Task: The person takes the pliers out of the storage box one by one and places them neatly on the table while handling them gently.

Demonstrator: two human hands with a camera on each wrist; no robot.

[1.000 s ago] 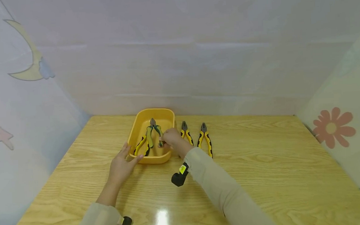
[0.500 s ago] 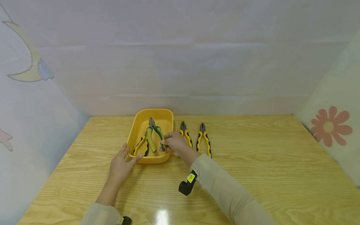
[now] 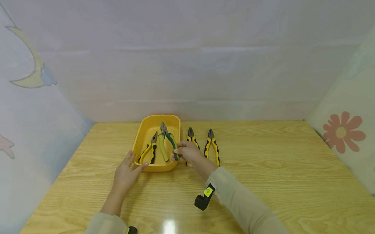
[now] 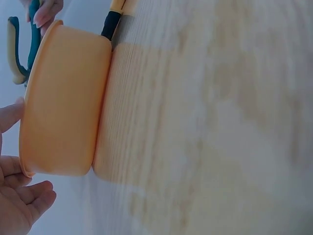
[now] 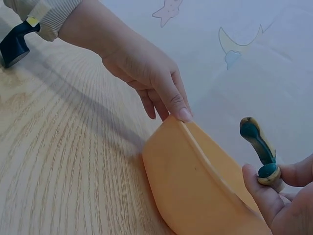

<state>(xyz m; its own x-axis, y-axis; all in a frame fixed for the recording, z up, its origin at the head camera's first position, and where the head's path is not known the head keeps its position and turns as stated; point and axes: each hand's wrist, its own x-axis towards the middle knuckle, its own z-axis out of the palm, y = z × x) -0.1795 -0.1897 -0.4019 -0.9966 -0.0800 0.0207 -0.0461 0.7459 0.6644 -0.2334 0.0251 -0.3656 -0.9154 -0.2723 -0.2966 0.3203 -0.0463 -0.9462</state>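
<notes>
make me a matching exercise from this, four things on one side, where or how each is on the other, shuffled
1. left hand
2. right hand
3. leftmost pliers
4. green-and-yellow pliers

A. lying in the yellow box, held by no hand
B. held by one handle
C. has its thumb on the box's rim
D. pinching a handle

Pairs: 1-C, 2-D, 3-A, 4-B

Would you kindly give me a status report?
Right hand pinching green-yellow pliers over tray. Left hand touching tray's rim. Black-yellow pliers inside. No apparent obstruction.
</notes>
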